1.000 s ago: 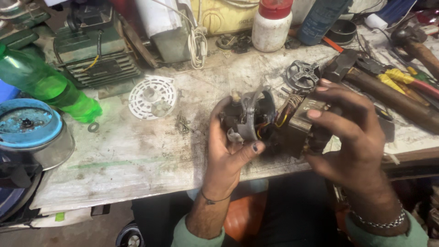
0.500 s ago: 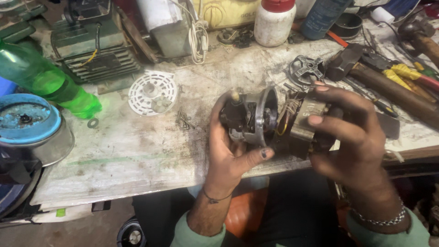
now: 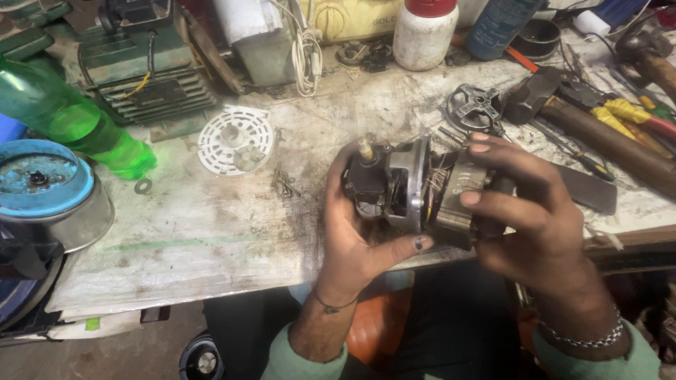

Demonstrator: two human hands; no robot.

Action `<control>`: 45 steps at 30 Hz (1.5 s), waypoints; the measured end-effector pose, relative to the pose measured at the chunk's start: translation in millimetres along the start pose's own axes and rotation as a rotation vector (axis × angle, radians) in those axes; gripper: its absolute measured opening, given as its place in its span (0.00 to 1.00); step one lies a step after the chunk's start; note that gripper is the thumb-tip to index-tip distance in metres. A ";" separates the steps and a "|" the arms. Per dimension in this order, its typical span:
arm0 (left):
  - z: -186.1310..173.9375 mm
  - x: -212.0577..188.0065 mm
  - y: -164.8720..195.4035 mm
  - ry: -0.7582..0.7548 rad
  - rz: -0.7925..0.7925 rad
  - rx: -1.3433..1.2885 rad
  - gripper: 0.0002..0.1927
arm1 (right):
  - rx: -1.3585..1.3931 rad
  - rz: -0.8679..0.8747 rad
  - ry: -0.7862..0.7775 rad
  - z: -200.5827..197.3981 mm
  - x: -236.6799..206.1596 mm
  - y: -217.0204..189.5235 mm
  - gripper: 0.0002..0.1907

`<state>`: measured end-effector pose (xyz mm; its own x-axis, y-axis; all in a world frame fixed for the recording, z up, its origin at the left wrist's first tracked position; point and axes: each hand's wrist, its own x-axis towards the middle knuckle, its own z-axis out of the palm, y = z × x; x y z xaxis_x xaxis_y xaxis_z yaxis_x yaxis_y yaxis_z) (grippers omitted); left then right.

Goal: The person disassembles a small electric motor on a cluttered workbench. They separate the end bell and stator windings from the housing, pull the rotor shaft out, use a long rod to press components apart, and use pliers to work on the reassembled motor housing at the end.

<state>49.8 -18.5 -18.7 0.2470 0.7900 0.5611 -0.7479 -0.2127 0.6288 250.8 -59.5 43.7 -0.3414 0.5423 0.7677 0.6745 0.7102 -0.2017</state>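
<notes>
Both hands hold a small electric motor (image 3: 415, 186) just above the front edge of the workbench (image 3: 211, 232). The motor lies on its side, with a black end part on the left, a grey metal bracket in the middle and copper windings showing to the right. My left hand (image 3: 355, 232) cups the black end from below, thumb under the bracket. My right hand (image 3: 528, 211) wraps the right end, fingers over the top. Its far end is hidden by my right hand.
A white round slotted disc (image 3: 234, 139) and a few screws (image 3: 283, 183) lie left of the motor. A green plastic bottle (image 3: 77, 123), a washer (image 3: 143, 186) and a blue-lidded metal pot (image 3: 49, 190) sit at left. A metal bracket (image 3: 473, 105), hammers (image 3: 598, 134) and a white jar (image 3: 424, 35) stand behind.
The motor has been turned in my hands so its shaft axis now lies more sideways. Both hands keep their grip and have dropped slightly nearer the bench edge.
</notes>
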 end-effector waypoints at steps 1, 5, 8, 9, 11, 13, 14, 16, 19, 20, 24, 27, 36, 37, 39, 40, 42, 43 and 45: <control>0.1 -0.4 1.2 -0.006 -0.005 0.002 0.57 | 0.012 0.007 -0.005 -0.2 0.2 -0.7 0.28; 1.4 -0.5 3.9 -0.017 -0.025 -0.015 0.56 | 0.034 -0.005 -0.005 -0.4 1.3 -1.4 0.29; 2.0 0.7 4.3 -0.013 -0.027 -0.005 0.56 | 0.035 -0.022 0.008 0.6 2.2 -0.8 0.30; 1.7 0.9 4.6 -0.011 -0.026 0.005 0.57 | 0.037 -0.024 0.012 1.1 2.3 -0.8 0.30; 1.6 0.5 5.0 -0.003 -0.041 -0.003 0.57 | -0.002 -0.011 0.013 1.4 2.5 -0.9 0.28; 0.7 -0.1 5.0 0.002 -0.053 -0.008 0.56 | -0.026 -0.011 0.017 1.6 2.7 -0.8 0.28; 0.4 -0.4 4.5 0.003 -0.057 -0.010 0.56 | -0.030 -0.017 0.020 1.5 2.8 -0.6 0.28; -0.8 -0.6 2.8 -0.003 -0.048 -0.019 0.55 | -0.025 -0.024 0.021 1.4 2.9 -0.2 0.28; -4.1 0.8 -1.7 -0.007 -0.030 -0.036 0.52 | -0.024 -0.016 0.015 0.5 1.8 0.1 0.30; -5.3 0.7 -3.0 0.004 -0.040 -0.038 0.52 | -0.039 -0.005 0.011 -0.2 1.1 0.0 0.30; -11.2 -1.6 -6.7 0.128 -0.174 -0.087 0.55 | -0.070 0.020 0.001 -1.2 -1.5 2.0 0.31; -14.6 -3.5 -9.3 0.174 -0.217 -0.134 0.55 | -0.024 0.039 -0.034 -1.1 -1.5 4.6 0.33; -12.7 -4.2 -7.8 0.150 -0.280 -0.094 0.56 | -0.022 0.120 -0.104 -9.2 3.8 -4.4 0.37; -12.1 -3.7 -7.5 0.141 -0.275 -0.084 0.55 | -0.019 0.111 -0.119 -9.7 5.1 -5.4 0.37; -10.9 -2.8 -7.9 0.122 -0.265 -0.067 0.53 | -0.016 0.095 -0.151 -10.8 7.4 -7.0 0.36; -10.7 -2.4 -8.4 0.124 -0.266 -0.069 0.52 | -0.029 0.100 -0.162 -11.2 8.2 -7.7 0.35; -11.2 -2.3 -9.8 0.129 -0.271 -0.073 0.50 | -0.053 0.111 -0.184 -11.1 8.6 -9.8 0.32; -11.8 -3.0 -10.4 0.154 -0.290 -0.074 0.49 | -0.050 0.105 -0.186 -11.2 8.5 -10.8 0.32; -13.3 -4.6 -12.0 0.202 -0.326 -0.078 0.48 | -0.045 0.092 -0.190 -11.9 7.4 -13.0 0.32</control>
<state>49.5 -11.9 -36.0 0.3589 0.9080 0.2163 -0.6969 0.1065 0.7092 247.3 -70.0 59.3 -0.3910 0.6818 0.6183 0.7358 0.6351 -0.2351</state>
